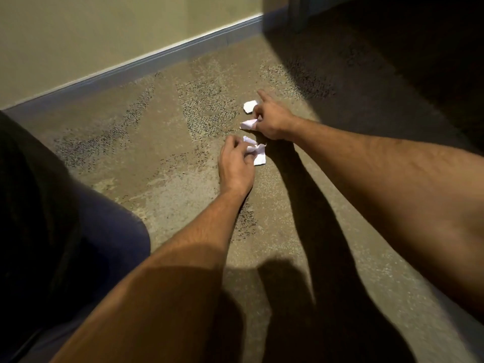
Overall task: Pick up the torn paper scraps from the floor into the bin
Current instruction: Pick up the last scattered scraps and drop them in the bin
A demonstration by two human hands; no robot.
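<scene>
White torn paper scraps lie on the mottled brown carpet in the middle of the head view. My left hand has its fingers curled round a crumpled bunch of scraps, partly resting on the floor. My right hand pinches a pinkish-white scrap between thumb and fingers, its index finger stretched out forward. One more white scrap lies loose on the carpet just beyond that hand. No bin is in view.
A yellowish wall with a blue-grey skirting board runs diagonally across the upper left. My knee in dark blue trousers fills the lower left. The far right of the floor is in deep shadow.
</scene>
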